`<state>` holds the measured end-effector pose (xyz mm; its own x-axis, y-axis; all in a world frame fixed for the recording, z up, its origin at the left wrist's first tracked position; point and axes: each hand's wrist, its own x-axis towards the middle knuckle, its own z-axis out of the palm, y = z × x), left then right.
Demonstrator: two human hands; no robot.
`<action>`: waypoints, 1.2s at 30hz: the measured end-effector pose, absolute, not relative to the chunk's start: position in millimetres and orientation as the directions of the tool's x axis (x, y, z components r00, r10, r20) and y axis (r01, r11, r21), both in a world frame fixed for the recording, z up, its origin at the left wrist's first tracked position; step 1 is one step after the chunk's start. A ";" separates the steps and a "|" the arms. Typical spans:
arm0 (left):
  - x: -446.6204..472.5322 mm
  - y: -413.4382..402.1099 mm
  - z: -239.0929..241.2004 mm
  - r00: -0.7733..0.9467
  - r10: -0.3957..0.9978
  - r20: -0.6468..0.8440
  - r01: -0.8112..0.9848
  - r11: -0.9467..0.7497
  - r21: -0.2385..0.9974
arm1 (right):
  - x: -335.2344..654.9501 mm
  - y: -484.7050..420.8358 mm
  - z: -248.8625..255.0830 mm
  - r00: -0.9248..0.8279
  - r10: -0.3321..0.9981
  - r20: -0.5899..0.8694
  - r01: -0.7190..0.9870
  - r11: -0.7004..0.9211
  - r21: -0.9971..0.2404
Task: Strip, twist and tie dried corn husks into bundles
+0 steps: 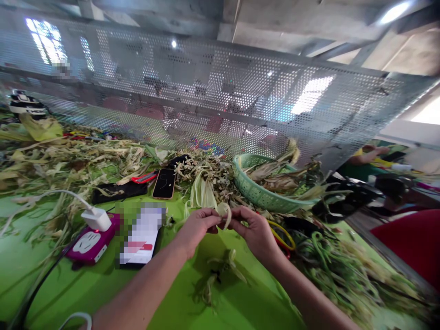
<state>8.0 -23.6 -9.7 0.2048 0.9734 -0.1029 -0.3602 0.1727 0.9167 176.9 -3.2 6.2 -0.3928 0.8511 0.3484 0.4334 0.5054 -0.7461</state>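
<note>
Both of my hands meet over the green table [165,293], at the middle of the view. Between them is a pale, curled strip of corn husk [225,215]. My left hand [204,220] pinches it from the left side. From the right, the fingers of my right hand [249,224] are closed on the same strip. Below the hands lies a small bundle of knotted husk strips [222,272] with a dark bit at its centre. Just behind the hands, a wider pale husk [202,190] leans against a heap of dry scraps [206,167].
A green plastic basket [247,183] holds dry husks. Left are a lit phone [142,236], a dark phone [164,184], a purple power strip [92,245] with a white charger [96,220], and red-handled scissors [144,178]. Green strands [330,261] lie right. A perforated metal screen [206,91] stands behind.
</note>
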 end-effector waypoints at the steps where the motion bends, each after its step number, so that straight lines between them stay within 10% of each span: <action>1: 8.2 -23.2 -10.2 0.197 0.974 -0.109 -0.359 0.175 0.917 | 177.1 -3.0 6.4 -0.397 0.846 0.355 0.445 0.516 -0.732; 15: 9.2 -25.2 -11.2 0.199 0.980 -0.021 -0.241 0.070 0.968 | 169.6 -10.0 7.3 -0.299 0.895 0.330 0.476 0.439 -0.762; 24: 10.0 -22.4 -15.1 0.171 0.980 -0.101 -0.351 0.156 0.923 | 175.3 -2.6 4.9 -0.340 0.897 0.283 0.209 0.365 -0.907; 36: 9.8 -23.2 -12.0 0.212 0.974 -0.083 -0.378 0.160 0.912 | 178.3 -3.5 14.7 -0.438 0.797 0.416 0.455 0.596 -0.662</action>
<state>9.8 -23.2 -12.0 0.2121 0.9738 -0.0826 -0.3781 0.1597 0.9119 178.3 -3.5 14.7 -0.4380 0.7970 0.4158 0.4551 0.5955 -0.6620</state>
